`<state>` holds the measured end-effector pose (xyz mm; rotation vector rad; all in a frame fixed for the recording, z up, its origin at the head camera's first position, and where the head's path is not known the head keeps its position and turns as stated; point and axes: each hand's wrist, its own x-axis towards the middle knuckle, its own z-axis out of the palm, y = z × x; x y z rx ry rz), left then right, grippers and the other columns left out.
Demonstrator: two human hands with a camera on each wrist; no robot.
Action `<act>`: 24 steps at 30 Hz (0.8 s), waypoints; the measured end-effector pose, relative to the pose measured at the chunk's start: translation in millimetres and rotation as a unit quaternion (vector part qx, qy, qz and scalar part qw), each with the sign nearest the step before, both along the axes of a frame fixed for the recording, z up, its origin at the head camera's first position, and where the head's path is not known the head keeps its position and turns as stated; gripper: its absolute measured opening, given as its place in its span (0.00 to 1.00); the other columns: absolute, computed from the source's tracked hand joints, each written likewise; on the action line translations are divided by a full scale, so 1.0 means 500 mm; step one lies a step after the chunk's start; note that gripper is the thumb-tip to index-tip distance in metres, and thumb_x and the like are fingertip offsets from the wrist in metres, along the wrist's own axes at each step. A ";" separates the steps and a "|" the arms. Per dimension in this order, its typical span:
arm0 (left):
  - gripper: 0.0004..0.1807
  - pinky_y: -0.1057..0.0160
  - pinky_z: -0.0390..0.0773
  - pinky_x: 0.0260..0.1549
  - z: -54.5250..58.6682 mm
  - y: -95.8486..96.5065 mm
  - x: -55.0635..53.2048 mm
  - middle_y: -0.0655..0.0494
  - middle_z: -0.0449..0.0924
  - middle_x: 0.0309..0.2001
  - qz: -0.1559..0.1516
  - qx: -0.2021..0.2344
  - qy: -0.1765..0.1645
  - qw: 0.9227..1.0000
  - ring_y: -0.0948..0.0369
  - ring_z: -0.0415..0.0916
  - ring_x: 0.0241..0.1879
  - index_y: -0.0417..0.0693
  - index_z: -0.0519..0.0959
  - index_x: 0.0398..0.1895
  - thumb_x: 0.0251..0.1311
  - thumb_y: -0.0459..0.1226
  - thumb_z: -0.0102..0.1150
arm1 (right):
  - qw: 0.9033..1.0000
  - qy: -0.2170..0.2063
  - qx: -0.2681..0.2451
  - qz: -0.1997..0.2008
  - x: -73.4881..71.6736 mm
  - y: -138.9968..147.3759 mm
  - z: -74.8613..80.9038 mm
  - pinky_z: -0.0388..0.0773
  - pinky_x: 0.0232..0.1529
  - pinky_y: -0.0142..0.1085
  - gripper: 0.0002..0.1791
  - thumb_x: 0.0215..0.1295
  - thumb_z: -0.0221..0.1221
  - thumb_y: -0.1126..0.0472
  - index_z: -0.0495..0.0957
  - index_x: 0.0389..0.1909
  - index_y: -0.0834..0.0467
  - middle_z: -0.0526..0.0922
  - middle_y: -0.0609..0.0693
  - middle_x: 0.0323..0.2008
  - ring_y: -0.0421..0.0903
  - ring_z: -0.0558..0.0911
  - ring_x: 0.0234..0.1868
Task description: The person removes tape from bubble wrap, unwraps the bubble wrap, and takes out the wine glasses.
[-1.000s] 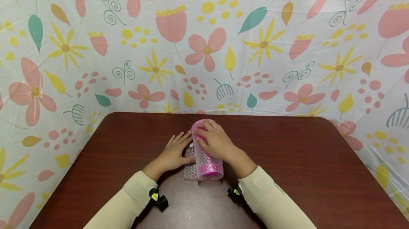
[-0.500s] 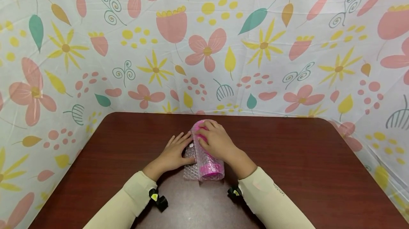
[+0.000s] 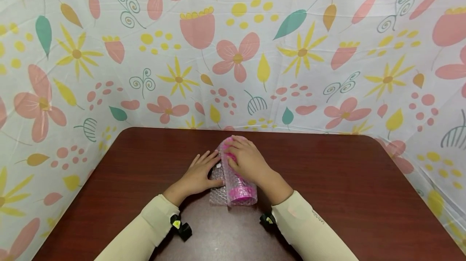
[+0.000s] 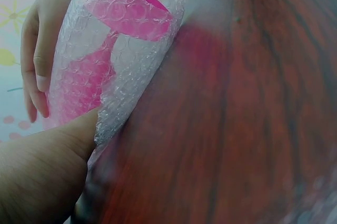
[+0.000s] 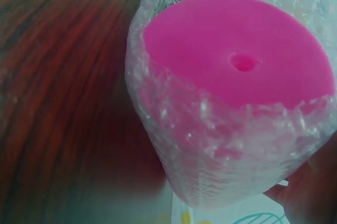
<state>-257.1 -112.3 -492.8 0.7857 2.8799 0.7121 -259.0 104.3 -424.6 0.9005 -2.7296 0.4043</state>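
A pink cylinder (image 3: 242, 193) lies on its side in bubble wrap (image 3: 218, 197), one end toward me. My right hand (image 3: 249, 163) holds it from above, fingers curved over the wrapped side. To its left, my left hand (image 3: 198, 175) is spread with straight fingers; its thumb and fingertips touch the wrap's edge. In the left wrist view, pink and clear areas of the cylinder (image 4: 84, 87) show through the bubbles, with right-hand fingers (image 4: 45, 50) beyond. The right wrist view shows the flat pink end (image 5: 200, 39) with a small central dimple, wrap bunched around its rim.
Under both hands is a dark reddish-brown wooden table (image 3: 327, 180) with rounded far corners. A floral-printed cloth (image 3: 233, 103) hangs behind it and along the sides. Black wrist cameras (image 3: 181, 228) sit at both cuffs.
The wrapped cylinder has shifted slightly to the right beneath my right hand. My left hand has stayed almost in place at the wrap's edge.
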 end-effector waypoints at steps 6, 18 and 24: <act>0.50 0.37 0.39 0.77 -0.002 0.001 -0.001 0.52 0.50 0.81 -0.001 0.005 0.001 1.000 0.45 0.42 0.81 0.52 0.58 0.79 0.58 0.61 0.65 | 1.000 0.004 0.003 0.000 -0.004 0.008 0.002 0.61 0.75 0.52 0.17 0.71 0.58 0.56 0.83 0.56 0.56 0.79 0.52 0.65 0.53 0.68 0.74; 0.50 0.37 0.39 0.77 -0.007 0.002 -0.005 0.52 0.51 0.81 0.002 0.004 0.001 1.000 0.46 0.42 0.81 0.51 0.58 0.79 0.58 0.60 0.66 | 1.000 0.008 0.006 -0.007 -0.004 0.013 0.006 0.65 0.72 0.55 0.13 0.71 0.59 0.56 0.84 0.51 0.54 0.81 0.52 0.63 0.54 0.70 0.72; 0.49 0.36 0.40 0.77 -0.006 0.000 -0.005 0.51 0.52 0.81 -0.002 0.007 0.005 1.000 0.45 0.43 0.81 0.50 0.60 0.79 0.58 0.59 0.66 | 1.000 0.013 0.008 -0.003 -0.005 0.014 0.003 0.66 0.71 0.55 0.13 0.71 0.59 0.55 0.85 0.51 0.52 0.81 0.51 0.61 0.55 0.70 0.72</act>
